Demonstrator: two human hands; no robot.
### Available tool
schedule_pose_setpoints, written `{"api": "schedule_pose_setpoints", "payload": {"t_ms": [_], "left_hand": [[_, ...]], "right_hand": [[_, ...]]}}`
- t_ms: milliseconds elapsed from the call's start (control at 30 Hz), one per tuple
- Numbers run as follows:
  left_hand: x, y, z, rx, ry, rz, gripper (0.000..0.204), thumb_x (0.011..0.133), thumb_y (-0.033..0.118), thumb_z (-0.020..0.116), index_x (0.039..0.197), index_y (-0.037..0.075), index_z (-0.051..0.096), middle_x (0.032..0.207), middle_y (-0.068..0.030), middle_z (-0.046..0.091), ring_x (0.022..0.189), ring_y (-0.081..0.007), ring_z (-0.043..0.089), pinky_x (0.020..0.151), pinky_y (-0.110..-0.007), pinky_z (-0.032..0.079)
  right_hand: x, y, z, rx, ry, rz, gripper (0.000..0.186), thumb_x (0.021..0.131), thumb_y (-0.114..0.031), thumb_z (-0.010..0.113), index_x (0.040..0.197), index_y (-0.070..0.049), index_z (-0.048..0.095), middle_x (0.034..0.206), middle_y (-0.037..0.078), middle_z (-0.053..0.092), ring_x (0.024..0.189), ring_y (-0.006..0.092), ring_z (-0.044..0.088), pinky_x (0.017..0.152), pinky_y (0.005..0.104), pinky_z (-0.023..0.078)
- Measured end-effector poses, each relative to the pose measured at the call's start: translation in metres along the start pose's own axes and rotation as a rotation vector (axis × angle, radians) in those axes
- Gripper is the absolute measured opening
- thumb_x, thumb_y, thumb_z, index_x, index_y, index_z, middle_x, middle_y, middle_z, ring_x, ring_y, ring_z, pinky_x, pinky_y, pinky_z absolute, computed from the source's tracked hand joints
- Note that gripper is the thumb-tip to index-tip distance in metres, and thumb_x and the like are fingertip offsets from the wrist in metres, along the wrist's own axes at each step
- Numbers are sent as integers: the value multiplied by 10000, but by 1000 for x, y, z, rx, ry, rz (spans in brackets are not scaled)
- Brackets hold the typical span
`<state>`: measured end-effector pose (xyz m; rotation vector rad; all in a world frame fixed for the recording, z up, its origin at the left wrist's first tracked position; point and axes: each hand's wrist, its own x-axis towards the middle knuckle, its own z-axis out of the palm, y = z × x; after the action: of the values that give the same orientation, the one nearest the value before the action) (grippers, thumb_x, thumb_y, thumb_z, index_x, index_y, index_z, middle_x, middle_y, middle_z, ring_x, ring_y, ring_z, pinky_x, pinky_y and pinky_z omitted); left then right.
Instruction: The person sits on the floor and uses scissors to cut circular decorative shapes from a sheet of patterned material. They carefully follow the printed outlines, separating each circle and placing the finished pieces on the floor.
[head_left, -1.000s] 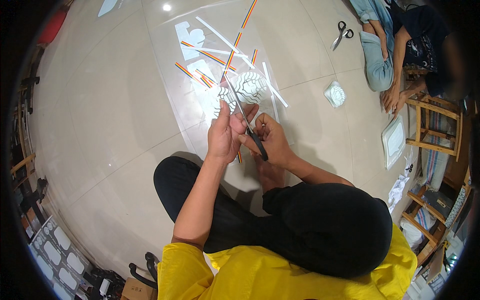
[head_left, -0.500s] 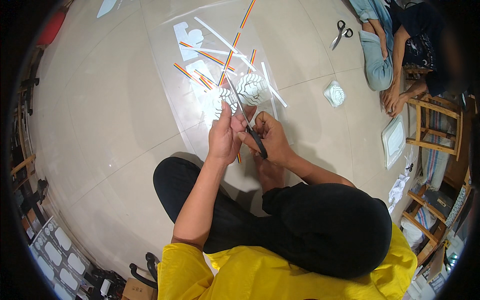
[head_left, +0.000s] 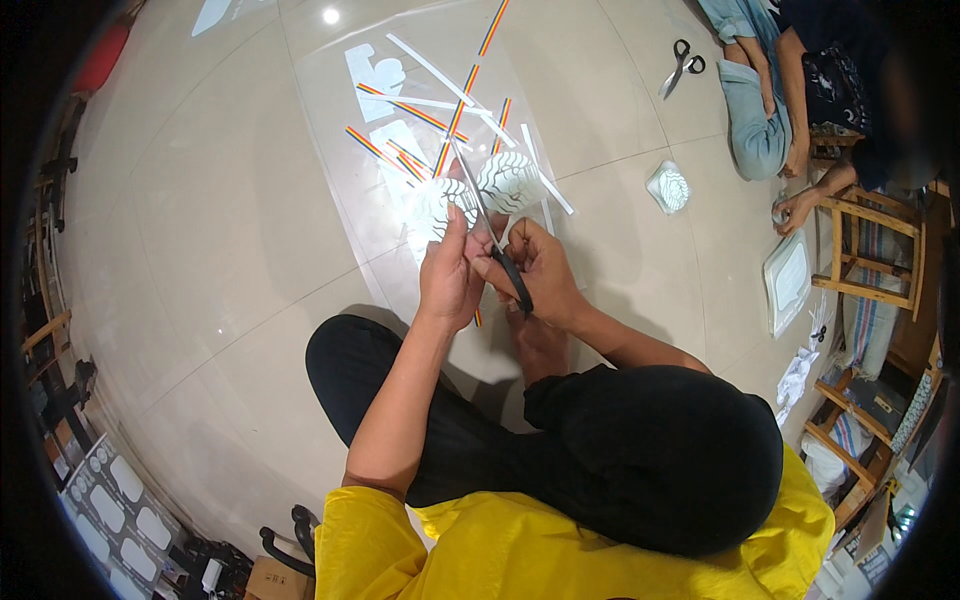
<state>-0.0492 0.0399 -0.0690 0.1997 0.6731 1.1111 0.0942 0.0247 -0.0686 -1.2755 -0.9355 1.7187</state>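
My left hand (head_left: pixel 450 265) pinches a white sticker sheet with dark wavy lines (head_left: pixel 440 208), thumb on top. In my right hand (head_left: pixel 540 268) is a pair of scissors with black handles (head_left: pixel 515 280), thumb and fingers in the loops. The slim metal blades point away from me, between the sheet's left part and a similar wavy-lined part (head_left: pixel 510 183) on the right. Whether the two parts are still joined is hidden near the blades. Beneath lies a clear plastic film (head_left: pixel 335 180), strewn with several rainbow-striped strips (head_left: pixel 410 108) and narrow white strips (head_left: pixel 425 65).
Black-handled scissors (head_left: pixel 682 68) and a small wavy-patterned stack (head_left: pixel 668 188) lie on the tiled floor to the right. Beyond sits another person, whose hand (head_left: pixel 797 210) is near a stack of white sheets (head_left: pixel 788 285). A wooden stool (head_left: pixel 875 245) stands at the right.
The right part of the wavy-lined sheet has shifted slightly to the right, away from the left part. The other person's hands have moved apart. My hands have barely moved.
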Motion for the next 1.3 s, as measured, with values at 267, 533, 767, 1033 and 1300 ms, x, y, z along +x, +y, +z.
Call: {"api": "schedule_pose_setpoints", "payload": {"t_ms": [267, 533, 767, 1033, 1300], "left_hand": [[2, -5, -3, 49, 69, 22, 591, 1153, 468, 412, 1495, -14, 417, 1222, -191, 718, 1006, -240, 719, 878, -385, 584], [10, 3, -12, -143, 82, -3, 538, 1159, 411, 423, 1560, 52, 411, 1362, -172, 640, 1152, -274, 680, 988, -428, 575], [17, 30, -20, -161, 149, 237, 516, 1172, 327, 392, 1662, 180, 326, 1576, -139, 481, 1407, -301, 521, 1181, -489, 468], [13, 31, -21, -201, 116, 222, 550, 1165, 378, 401, 1636, 98, 348, 1552, -170, 515, 1380, -311, 546, 1158, -485, 484], [12, 22, -10, 2, 46, 143, 544, 1171, 381, 366, 1619, 72, 375, 1568, -152, 501, 1415, -300, 523, 1158, -475, 483]], "right_hand": [[3, -2, 2, 28, 22, 30, 475, 885, -152, 894, 853, -114, 422, 685, 5, 561, 568, 46, 521, 467, 236, 372], [-6, 8, -3, -40, -91, -1, 433, 911, -140, 861, 991, -87, 439, 765, 30, 632, 625, 75, 608, 546, 252, 482], [-54, 22, -62, -477, -164, -17, 477, 833, -204, 932, 1096, -49, 565, 751, 6, 676, 680, 52, 629, 634, 262, 497], [-94, 35, -108, -1073, -317, -72, 494, 700, -228, 913, 1102, -111, 650, 915, 113, 690, 868, 337, 700, 775, 440, 565], [-67, 22, -93, -1296, -569, -338, 482, 699, -175, 880, 1092, -56, 627, 960, 140, 670, 893, 411, 674, 794, 494, 559]]}}
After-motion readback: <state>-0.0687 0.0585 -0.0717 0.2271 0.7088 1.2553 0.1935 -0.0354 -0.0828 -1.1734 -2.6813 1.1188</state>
